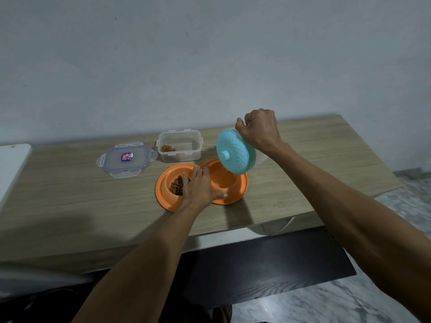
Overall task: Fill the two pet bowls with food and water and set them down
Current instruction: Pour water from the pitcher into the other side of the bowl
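My left hand (pixel 200 186) lies flat on the orange dish (pixel 163 197). My fingers are straight and close together, and they press down on the middle part between its two bowls. My thumb points to the right, along the near side of the dish.

The orange dish sits on the table (pixel 70 194), near the middle of it. The left bowl (pixel 173 176) has brown food (pixel 176 185) in it, just beside my fingertips. The right bowl (pixel 225 178) looks orange inside, and I cannot tell if there is water in it.

My right hand (pixel 261 131) is curled tight around the top of the blue jug (pixel 235 152). The part I hold is hidden behind my hand. The jug is up in the air and tipped over on its side, right above the right bowl. Its round top, with a small knob, faces me.

Farther back on the table stands a clear box (pixel 186 157) with no top on. A little bit of food sits in its left corner. The lid (pixel 126 159) lies flat on the table, just to the left of the box.

Behind the table is a pale wall (pixel 186 54). On the right I see a gray floor (pixel 408 206).
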`<action>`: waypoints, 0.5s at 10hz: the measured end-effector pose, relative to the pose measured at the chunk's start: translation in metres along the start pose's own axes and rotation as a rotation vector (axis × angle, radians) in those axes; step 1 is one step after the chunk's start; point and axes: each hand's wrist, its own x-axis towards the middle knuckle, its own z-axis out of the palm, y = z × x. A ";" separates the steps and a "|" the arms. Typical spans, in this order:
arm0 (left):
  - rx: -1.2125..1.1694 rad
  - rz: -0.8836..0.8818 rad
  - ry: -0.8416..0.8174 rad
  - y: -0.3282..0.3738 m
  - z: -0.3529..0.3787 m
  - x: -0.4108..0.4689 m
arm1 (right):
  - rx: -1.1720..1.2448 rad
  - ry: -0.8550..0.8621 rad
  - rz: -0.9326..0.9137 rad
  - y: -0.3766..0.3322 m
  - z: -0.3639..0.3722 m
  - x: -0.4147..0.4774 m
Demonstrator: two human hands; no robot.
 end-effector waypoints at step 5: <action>0.001 -0.004 -0.008 0.002 -0.002 -0.001 | -0.013 -0.027 -0.030 -0.002 0.002 0.000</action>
